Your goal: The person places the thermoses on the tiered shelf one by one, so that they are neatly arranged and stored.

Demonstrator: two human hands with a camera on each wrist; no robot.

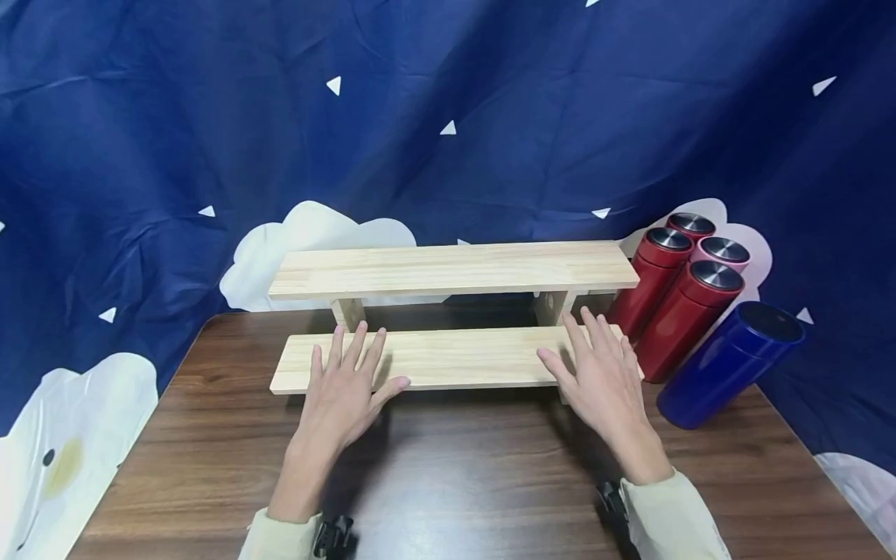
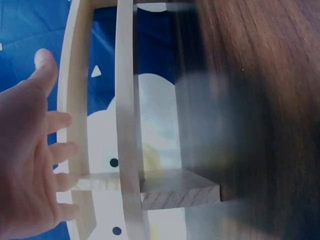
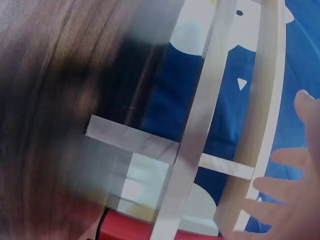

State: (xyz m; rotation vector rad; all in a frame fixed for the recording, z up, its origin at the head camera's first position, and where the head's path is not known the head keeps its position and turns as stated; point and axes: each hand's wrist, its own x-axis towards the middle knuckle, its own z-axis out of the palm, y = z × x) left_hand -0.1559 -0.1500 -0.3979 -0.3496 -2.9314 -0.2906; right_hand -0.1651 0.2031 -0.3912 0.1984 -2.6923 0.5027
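A two-tier pale wooden shelf stands on the table, its upper board behind and above its lower board. Over the left end of the lower board my left hand is spread, palm down, holding nothing. My right hand spreads its fingers the same way over the right end. Whether either hand touches the wood I cannot tell. Wooden supports show beneath the boards, one in the left wrist view and another in the right wrist view.
Red bottles, a pink bottle and a blue bottle with dark or silvery lids stand at the shelf's right. A brown wooden table lies underneath. Behind hangs a blue cloth with white shapes.
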